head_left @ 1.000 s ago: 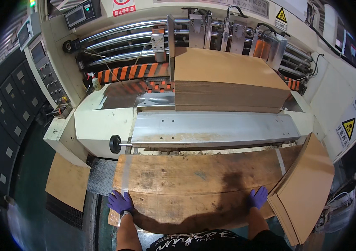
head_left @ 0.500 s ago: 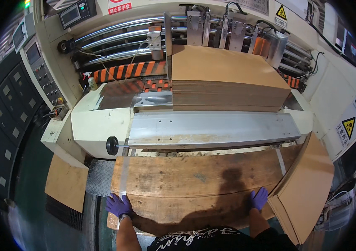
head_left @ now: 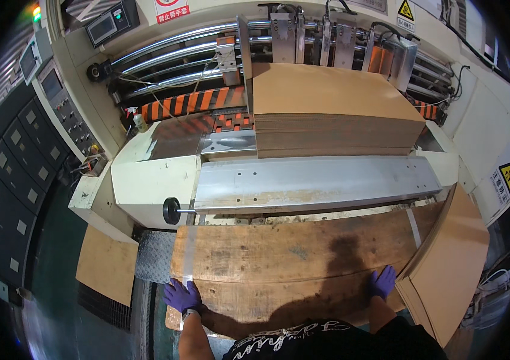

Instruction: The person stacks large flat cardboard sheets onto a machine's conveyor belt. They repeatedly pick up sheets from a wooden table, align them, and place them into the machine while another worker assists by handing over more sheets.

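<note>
A wide wooden board (head_left: 285, 252) with grey tape strips lies in front of me. My left hand (head_left: 183, 296), in a purple glove, rests flat near the board's left end, fingers spread and holding nothing. Towards the right end, my right hand (head_left: 382, 282), also gloved in purple, lies on the board with its fingers apart. Just beyond that hand leans a stack of brown cardboard sheets (head_left: 456, 258). A taller pile of flat cardboard sheets (head_left: 333, 96) sits on the machine ahead, behind a sloping metal plate (head_left: 315, 183).
A black round knob (head_left: 171, 210) sticks out at the metal plate's left. Metal rollers (head_left: 177, 57) and striped guards (head_left: 195, 102) span the machine. A control panel (head_left: 63, 105) stands left, with a spray bottle (head_left: 139, 120) nearby. A brown sheet (head_left: 106, 264) lies low at left.
The whole scene has shifted slightly to the right in view. Both hands stay at about the same places on the board, and the cardboard has not visibly moved.
</note>
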Demonstrator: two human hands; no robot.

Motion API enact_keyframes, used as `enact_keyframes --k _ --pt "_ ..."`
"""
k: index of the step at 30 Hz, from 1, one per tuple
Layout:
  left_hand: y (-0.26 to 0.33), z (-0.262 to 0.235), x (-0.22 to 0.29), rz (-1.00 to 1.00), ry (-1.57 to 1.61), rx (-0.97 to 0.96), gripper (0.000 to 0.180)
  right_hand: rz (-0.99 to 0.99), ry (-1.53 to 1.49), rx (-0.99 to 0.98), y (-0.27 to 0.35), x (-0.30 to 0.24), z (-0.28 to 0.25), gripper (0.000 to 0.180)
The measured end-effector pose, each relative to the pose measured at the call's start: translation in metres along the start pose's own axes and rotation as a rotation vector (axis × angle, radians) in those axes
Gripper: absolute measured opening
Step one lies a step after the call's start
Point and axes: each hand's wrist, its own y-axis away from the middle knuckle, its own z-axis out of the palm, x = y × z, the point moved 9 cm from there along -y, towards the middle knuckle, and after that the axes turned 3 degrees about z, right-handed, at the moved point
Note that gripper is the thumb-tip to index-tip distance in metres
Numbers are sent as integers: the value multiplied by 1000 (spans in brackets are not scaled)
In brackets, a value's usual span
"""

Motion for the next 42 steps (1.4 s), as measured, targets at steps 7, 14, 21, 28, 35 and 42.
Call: enact_keyframes --k 7,14,21,28,35,42 --pt "0 -1 0 -10 1 -13 74 9 -32 53 8 -12 -22 67" --pt "3 -1 3 3 -7 -14 77 -46 -61 112 3 7 5 69" --pt "0 0 -6 -23 18 -1 78 -99 -89 225 1 8 32 73" --pt "4 -13 3 -9 -105 -208 74 -81 -100 193 -1 20 35 77" --pt "8 -19 1 -18 -57 -190 76 -63 -83 60 9 14 6 77" --pt "8 -25 -2 -22 -52 -229 77 -67 -94 26 7 1 0 76"
